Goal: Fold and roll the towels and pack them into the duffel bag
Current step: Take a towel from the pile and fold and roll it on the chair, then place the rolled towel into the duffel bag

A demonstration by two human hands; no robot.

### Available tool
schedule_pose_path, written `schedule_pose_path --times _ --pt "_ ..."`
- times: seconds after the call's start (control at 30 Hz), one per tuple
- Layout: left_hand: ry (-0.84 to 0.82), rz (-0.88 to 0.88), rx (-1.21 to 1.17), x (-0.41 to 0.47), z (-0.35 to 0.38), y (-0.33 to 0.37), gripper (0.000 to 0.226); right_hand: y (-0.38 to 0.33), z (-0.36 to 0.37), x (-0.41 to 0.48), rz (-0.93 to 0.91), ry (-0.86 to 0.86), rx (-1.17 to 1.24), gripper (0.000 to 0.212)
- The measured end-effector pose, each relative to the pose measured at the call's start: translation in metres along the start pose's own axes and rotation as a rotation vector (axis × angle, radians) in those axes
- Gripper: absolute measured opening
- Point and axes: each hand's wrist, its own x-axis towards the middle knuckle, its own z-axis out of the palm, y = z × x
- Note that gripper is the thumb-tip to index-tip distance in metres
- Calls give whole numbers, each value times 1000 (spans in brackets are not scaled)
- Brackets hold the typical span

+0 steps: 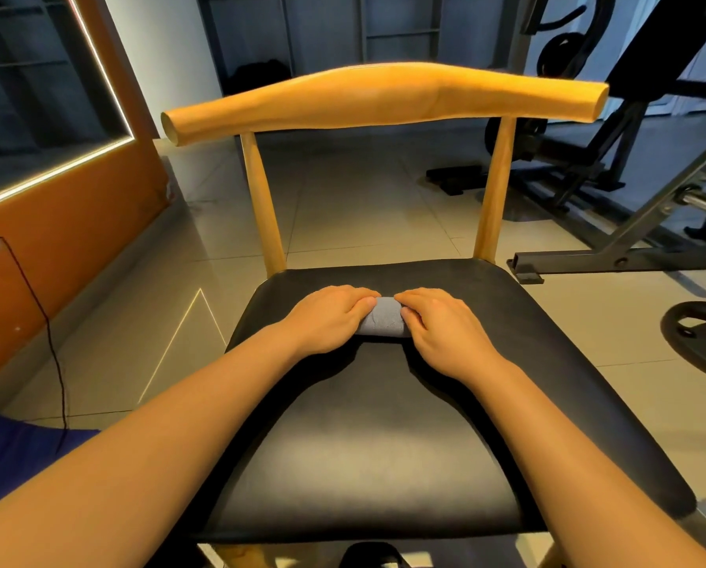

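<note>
We work on a chair point(384, 444) with a black seat, and the towel point(384, 319) lies on this seat, toward the back. Our 2 forearms reach forward side by side, palms down. The left hand point(326, 317) and the right hand point(445, 330) each cover 1 end of the towel, with fingers curled over it and holding it firmly. The towel is small and grey, already a short roll. We judge it soft and light. It may spring open when released, so we would grasp it around the middle, over the loose edge. The duffel bag is not visible.
</note>
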Motion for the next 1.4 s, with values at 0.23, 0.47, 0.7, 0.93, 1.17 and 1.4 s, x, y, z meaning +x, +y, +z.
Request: schedule_pose_path --times 0.23,0.47,0.7,0.93,1.17,1.4 --pt "-247 -141 44 23 -24 14 38 10 2 6 134 -100 106 39" --pt "-545 -356 -240 16 -48 -4 63 4 -9 -16 64 -122 164 34" --pt "-469 -249 -229 -32 -32 19 49 -14 -22 -59 34 -78 178 33" --pt "-219 -81 -99 -79 -15 47 57 -26 -34 -110 98 52 265 30" --pt "-105 63 -256 -123 -27 83 46 -48 -87 -164 177 -64 383 26" --pt "-321 331 -402 -180 -35 146 29 -69 -144 -231 376 -479 911 71"
